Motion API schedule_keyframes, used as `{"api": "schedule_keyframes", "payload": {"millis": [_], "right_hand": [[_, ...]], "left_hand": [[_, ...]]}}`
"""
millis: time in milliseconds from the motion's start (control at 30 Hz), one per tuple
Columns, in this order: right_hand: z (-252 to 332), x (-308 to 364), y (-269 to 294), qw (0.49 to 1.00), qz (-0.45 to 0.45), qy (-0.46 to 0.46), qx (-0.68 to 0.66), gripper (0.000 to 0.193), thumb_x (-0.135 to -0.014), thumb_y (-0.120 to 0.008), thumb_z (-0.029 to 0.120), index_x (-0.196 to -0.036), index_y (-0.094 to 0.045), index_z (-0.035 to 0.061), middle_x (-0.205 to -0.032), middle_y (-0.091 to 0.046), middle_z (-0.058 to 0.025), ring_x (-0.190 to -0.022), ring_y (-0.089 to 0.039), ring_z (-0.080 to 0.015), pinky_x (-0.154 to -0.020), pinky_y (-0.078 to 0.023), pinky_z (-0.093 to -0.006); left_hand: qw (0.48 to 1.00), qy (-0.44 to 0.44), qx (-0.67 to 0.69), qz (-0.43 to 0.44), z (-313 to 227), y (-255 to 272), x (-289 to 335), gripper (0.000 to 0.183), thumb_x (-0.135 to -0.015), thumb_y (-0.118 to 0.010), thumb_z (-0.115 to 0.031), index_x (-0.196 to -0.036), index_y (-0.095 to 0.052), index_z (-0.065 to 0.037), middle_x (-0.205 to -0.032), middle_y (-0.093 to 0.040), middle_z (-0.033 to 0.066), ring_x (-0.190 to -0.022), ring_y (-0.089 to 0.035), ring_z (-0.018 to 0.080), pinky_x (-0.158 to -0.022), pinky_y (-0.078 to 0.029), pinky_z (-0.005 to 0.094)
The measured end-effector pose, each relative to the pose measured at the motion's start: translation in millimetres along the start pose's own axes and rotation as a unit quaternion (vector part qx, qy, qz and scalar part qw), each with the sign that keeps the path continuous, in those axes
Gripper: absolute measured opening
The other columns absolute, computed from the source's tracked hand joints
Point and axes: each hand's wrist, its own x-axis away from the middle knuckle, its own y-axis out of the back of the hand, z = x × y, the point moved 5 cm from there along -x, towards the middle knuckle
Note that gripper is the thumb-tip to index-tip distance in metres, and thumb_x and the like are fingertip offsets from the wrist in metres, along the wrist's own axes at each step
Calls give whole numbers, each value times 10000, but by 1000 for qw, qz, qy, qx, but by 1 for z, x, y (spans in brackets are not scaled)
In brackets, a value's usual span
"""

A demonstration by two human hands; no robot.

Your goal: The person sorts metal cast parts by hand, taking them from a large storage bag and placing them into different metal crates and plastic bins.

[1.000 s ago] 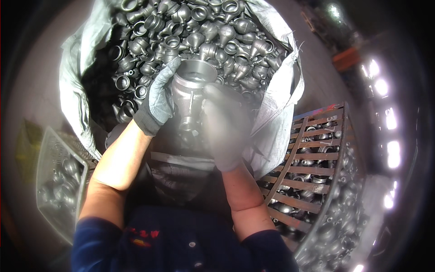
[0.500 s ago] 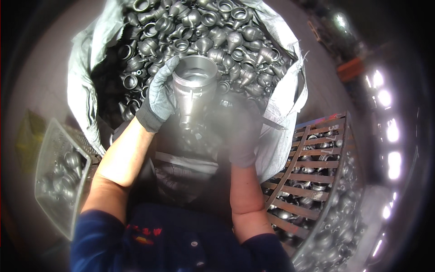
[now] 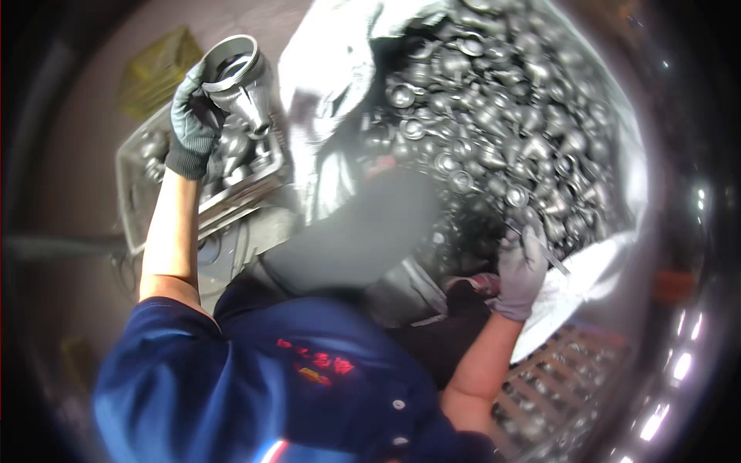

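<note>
In my gloved left hand (image 3: 193,127) is a grey funnel-shaped part (image 3: 248,91), with a wide round mouth at the top and a narrow neck below. The hand grips it by the side, above a translucent crate (image 3: 238,190) that holds several similar grey parts. My gloved right hand (image 3: 522,266) is closed around a thin, flat, pointed tool (image 3: 554,261), whose exact kind does not show. That hand is low beside the near right edge of a big white sack (image 3: 328,65), heaped with dark grey parts (image 3: 502,116).
Behind the crate on the far left lies a yellow basket (image 3: 160,65). At the lower right, a brown slatted metal container (image 3: 532,393) holds more grey parts. My bent leg (image 3: 355,231) is between the crate and the sack's opening.
My left hand has carried the grey part from in front of the sack leftward to over the crate. The right hand has moved away to the right with the tool. The whole view has swung left.
</note>
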Motion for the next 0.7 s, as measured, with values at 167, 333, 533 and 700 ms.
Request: {"api": "schedule_keyframes", "payload": {"millis": [167, 333, 533, 700], "right_hand": [[-13, 0, -21, 999, 42, -23, 25, 335, -911, -382, 25, -1233, -413, -63, -1164, -516, -171, -845, -529, -127, -698, -465, -222], [-31, -2, -13, 989, 78, -39, 122, 362, -903, -438, 50, -1243, -402, -67, -1108, -559, -168, -806, -561, -115, -667, -477, -229], [-37, -7, -22, 994, 8, -104, 22, 321, -899, -460, 85, -1199, -460, -30, -1005, -590, -145, -743, -548, -100, -623, -470, -223], [-27, -6, -19, 984, -24, -110, 137, 297, -905, -437, 134, -1149, -528, -7, -930, -623, -127, -657, -536, -83, -569, -440, -197]], "left_hand": [[932, -20, -296, -207, -57, 148, 24, 391, -878, -508, -263, -1183, -519, -18, -1121, -577, 90, -1024, -555, 190, -902, -447, 328], [854, 7, -453, -256, -78, 222, 49, 293, -871, -527, -251, -1080, -597, -58, -1038, -597, 48, -947, -568, 152, -813, -455, 275], [557, -175, -776, -239, -84, 162, 23, 426, -846, -582, -293, -1189, -531, -45, -1173, -555, 141, -983, -571, 236, -860, -444, 357], [895, 58, -424, 122, 131, -45, 28, 279, -879, -553, -163, -1115, -577, -15, -1073, -600, 71, -952, -553, 119, -825, -435, 242]]}}
